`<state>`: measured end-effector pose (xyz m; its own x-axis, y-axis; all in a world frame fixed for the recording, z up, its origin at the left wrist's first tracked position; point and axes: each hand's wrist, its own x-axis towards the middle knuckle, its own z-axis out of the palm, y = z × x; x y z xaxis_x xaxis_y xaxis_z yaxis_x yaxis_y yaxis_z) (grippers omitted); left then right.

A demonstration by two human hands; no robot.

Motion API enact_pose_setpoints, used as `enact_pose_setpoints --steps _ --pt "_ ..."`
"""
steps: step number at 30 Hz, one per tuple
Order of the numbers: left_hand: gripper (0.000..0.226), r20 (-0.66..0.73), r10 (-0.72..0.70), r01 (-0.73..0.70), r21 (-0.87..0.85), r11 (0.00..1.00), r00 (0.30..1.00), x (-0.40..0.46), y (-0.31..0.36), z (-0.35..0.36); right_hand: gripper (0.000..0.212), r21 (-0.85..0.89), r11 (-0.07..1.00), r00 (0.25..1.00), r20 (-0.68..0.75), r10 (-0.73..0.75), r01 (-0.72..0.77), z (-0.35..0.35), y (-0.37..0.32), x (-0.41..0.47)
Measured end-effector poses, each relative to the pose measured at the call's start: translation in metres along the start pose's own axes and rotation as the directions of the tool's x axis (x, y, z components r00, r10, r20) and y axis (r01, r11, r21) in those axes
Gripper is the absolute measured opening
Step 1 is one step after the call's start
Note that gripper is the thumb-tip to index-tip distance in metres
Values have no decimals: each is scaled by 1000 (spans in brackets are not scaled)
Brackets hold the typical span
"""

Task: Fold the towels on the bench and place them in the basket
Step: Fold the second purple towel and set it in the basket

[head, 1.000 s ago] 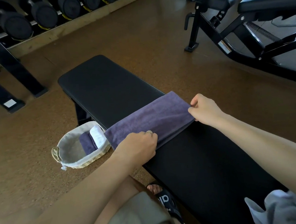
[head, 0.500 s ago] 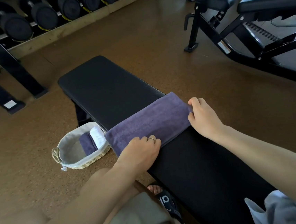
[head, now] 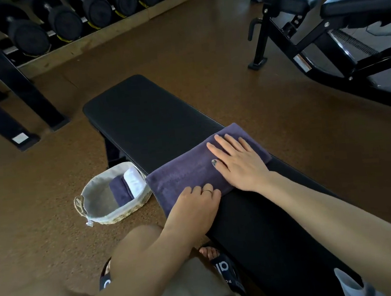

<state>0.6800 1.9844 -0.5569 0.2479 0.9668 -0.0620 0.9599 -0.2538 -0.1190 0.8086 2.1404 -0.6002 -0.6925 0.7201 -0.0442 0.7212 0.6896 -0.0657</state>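
I log: folded purple terry towel [head: 187,172] across black padded bench [head: 153,118] | right hand [head: 239,162] flat on it, fingers straight | left hand [head: 195,207] curled, gripping near edge | lined wicker basket [head: 92,200] on floor.

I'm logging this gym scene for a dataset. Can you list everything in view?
purple towel: one, folded strip across the bench
bench: one, black, centre
basket: one, woven, grey-lined, on floor left of bench
towels in basket: two, purple and white
grey cloth: one, bench's near end
dumbbells: several, black, rack at back
incline bench: one, black, right
left hand: fingers on towel's near edge
right hand: flat on towel
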Motion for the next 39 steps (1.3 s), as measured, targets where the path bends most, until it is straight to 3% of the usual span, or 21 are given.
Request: enact_pose_setpoints --steps 6,9,11,13,15,17,19,21,23,27,29,32,35,37,39 --pt "22 -3 -13 13 -15 1000 1000 -3 2 4 56 7 1000 999 39 21 -22 -8 12 17" --pt "21 2 -4 4 -30 1000 1000 -4 0 2 58 62 981 980 87 179 -185 -10 26 29" --pt "25 21 -4 6 -94 996 1000 -3 -3 -3 60 54 962 957 135 258 -267 -11 29 36" --pt "33 32 -109 114 -247 962 993 -2 -16 -7 61 38 961 951 157 265 -274 -13 29 38" --pt "32 16 -300 282 -387 878 954 -1 -42 -7 62 -35 968 968 41 249 -247 -22 24 33" --pt "34 -26 -486 436 -404 804 873 -1 -75 -1 56 -48 984 975 -154 160 -169 -34 4 22" --pt "39 70 -608 574 -430 697 791 -1 -104 6 39 43 999 955 -296 13 0 -38 -32 2" --pt "30 202 -660 643 -542 540 724 1 -123 11 38 110 983 952 -285 -110 147 -34 -70 -23" --pt "20 263 -660 662 -579 476 704 3 -133 14 53 122 975 971 -176 -161 184 -24 -92 -39" --pt "15 332 -577 653 -534 537 746 -4 -135 17 73 70 976 978 -49 -204 207 -1 -91 -50" --pt "15 356 -552 640 -590 493 754 -8 -138 19 76 62 973 974 -21 -224 224 -1 -83 -54" --pt "18 414 -536 622 -726 292 736 -13 -141 15 82 66 972 974 -30 -225 226 -12 -88 -64" --pt "22 485 -498 584 -810 55 719 -12 -136 10 94 -16 922 922 -12 -386 386 -12 -109 -76" --pt "23 504 -474 561 -827 -24 722 -12 -132 7 107 -87 904 908 23 -419 420 -6 -122 -82" --pt "26 508 -452 547 -836 -51 734 -13 -129 0 108 -115 940 946 -5 -325 322 -2 -130 -84"
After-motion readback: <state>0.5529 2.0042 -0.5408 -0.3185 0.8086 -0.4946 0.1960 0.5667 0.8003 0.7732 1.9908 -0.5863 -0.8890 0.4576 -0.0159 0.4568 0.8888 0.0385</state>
